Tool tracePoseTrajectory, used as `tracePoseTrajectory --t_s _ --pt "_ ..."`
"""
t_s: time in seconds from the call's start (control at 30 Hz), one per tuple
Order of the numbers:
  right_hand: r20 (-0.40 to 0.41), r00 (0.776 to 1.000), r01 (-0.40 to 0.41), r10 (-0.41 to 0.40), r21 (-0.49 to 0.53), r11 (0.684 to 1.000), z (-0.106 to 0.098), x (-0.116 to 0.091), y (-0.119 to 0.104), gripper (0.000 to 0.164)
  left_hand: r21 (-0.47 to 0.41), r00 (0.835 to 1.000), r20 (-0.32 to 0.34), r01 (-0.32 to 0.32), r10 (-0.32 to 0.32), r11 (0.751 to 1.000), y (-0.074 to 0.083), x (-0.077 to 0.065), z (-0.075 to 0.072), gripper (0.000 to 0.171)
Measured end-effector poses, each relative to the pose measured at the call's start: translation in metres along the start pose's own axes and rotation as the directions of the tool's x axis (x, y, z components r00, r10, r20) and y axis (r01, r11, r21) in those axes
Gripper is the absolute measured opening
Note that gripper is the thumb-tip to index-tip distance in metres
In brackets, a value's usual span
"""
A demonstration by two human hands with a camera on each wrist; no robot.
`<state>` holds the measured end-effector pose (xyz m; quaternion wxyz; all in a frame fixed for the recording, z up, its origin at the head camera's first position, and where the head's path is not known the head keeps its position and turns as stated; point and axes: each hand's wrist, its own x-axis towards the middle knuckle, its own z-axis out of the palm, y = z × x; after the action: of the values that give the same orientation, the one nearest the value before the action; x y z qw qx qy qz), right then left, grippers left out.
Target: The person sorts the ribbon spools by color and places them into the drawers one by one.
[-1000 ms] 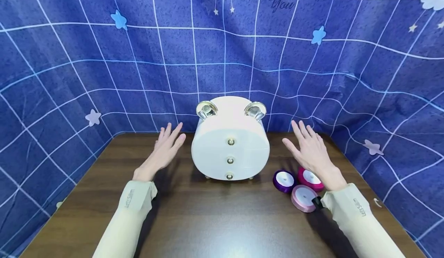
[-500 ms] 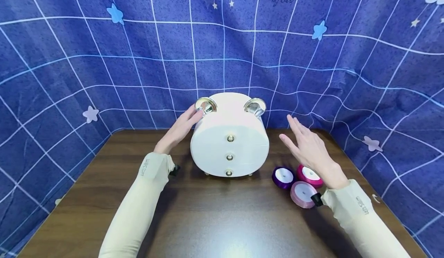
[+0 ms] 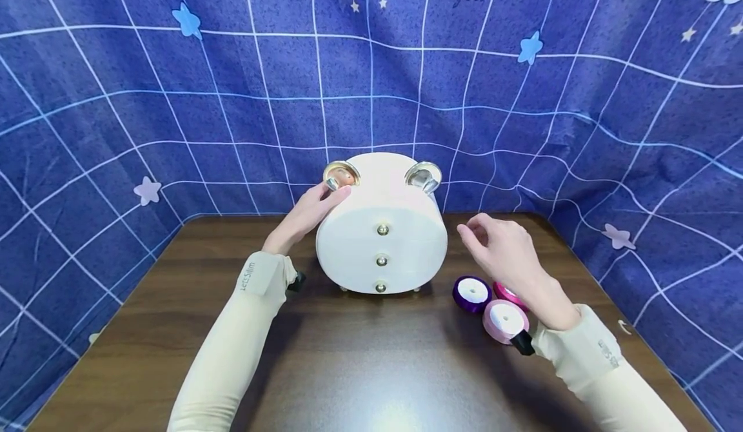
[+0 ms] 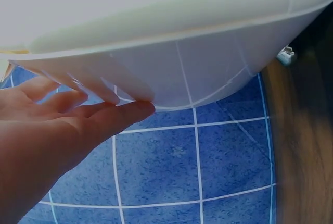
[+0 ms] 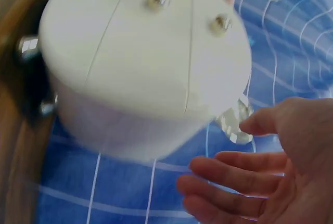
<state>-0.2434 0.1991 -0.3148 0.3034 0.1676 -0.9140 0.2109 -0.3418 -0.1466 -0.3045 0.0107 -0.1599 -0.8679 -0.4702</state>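
A white rounded drawer box (image 3: 351,251) with several gold knobs down its front stands on short feet. Two shiny metallic ears (image 3: 424,177) rise from its top. My left hand (image 3: 304,218) rests against the box's left side, just below the left ear (image 3: 341,175). In the left wrist view its extended fingers (image 4: 138,108) touch the smooth side wall. To the right of the box, my right hand (image 3: 511,251) hovers with fingers loosely bent and nothing held. The right wrist view shows its thumb and fingers apart, beside the box (image 5: 140,52).
Three ribbon spools lie below my right hand: purple (image 3: 472,293), light pink (image 3: 505,320) and a partly hidden magenta one (image 3: 507,295). A brown wooden table (image 3: 360,361) bears everything. Behind it hangs a blue gridded cloth (image 3: 371,64) with stars and clouds.
My left hand has moved right and inward from open air to the box's left side. My right hand's fingers have bent from straight to loosely curled, shifting slightly left.
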Motion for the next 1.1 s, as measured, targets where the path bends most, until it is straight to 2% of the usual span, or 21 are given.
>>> tracePoseTrajectory --t_s 0.03,0.1,0.13,0.2,0.27,0.33,0.43,0.5,0.57,0.67,0.77,0.87,1.0,1.1 --pt "-0.009 1.0 0.002 -0.002 0.049 0.999 0.001 0.0 -0.005 0.02 0.001 1.0 0.004 0.003 -0.003 1.0 0.0 0.0 0.0 0.058" --pt "0.03 0.999 -0.022 0.017 0.183 0.983 0.005 0.001 -0.017 0.016 -0.006 1.0 0.009 0.0 0.0 1.0 0.0 0.0 0.0 0.058" --pt "0.076 0.997 -0.052 0.033 0.263 0.963 0.009 0.001 -0.023 0.016 -0.009 1.0 0.008 -0.003 0.003 1.0 -0.001 0.0 0.0 0.058" --pt "0.209 0.975 -0.156 0.07 0.432 0.888 0.018 0.002 -0.035 0.017 -0.016 1.0 0.005 -0.007 0.008 1.0 -0.002 -0.001 0.0 0.058" --pt "0.359 0.929 -0.295 0.089 0.573 0.764 0.029 0.003 -0.046 0.021 -0.018 1.0 0.002 -0.014 0.014 1.0 -0.002 -0.002 0.0 0.059" --pt "0.495 0.866 -0.432 0.075 0.663 0.612 0.041 0.003 -0.058 0.028 -0.015 1.0 -0.007 -0.011 0.011 1.0 -0.003 -0.004 0.0 0.059" --pt "0.638 0.769 -0.601 0.045 0.698 0.389 0.055 0.007 -0.074 0.039 -0.008 1.0 -0.013 -0.01 0.009 1.0 -0.003 -0.005 0.0 0.06" --pt "0.694 0.719 -0.678 0.033 0.689 0.256 0.06 0.011 -0.082 0.045 -0.002 1.0 -0.012 -0.008 0.008 1.0 -0.002 -0.004 0.0 0.06" --pt "0.731 0.682 -0.726 0.029 0.672 0.146 0.064 0.016 -0.087 0.048 0.007 1.0 -0.005 -0.011 0.011 1.0 -0.001 -0.003 0.0 0.062" --pt "0.773 0.634 -0.773 0.014 0.634 0.014 0.067 0.022 -0.093 0.051 0.021 1.0 0.003 -0.006 0.006 1.0 -0.001 -0.001 0.0 0.064" --pt "0.793 0.609 -0.791 -0.005 0.607 -0.07 0.068 0.026 -0.096 0.05 0.032 1.0 -0.001 0.0 0.0 0.999 -0.001 -0.001 -0.001 0.066" --pt "0.792 0.611 -0.786 -0.015 0.604 -0.132 0.068 0.027 -0.099 0.046 0.038 1.0 -0.003 0.002 -0.002 0.999 -0.002 -0.001 -0.002 0.066" --pt "0.782 0.623 -0.771 -0.009 0.612 -0.174 0.067 0.027 -0.102 0.039 0.038 1.0 -0.002 0.002 -0.002 0.999 -0.003 -0.001 -0.002 0.067" --pt "0.781 0.625 -0.767 0.01 0.616 -0.18 0.067 0.027 -0.104 0.036 0.034 1.0 -0.003 0.005 -0.005 0.999 -0.003 0.0 -0.002 0.07"
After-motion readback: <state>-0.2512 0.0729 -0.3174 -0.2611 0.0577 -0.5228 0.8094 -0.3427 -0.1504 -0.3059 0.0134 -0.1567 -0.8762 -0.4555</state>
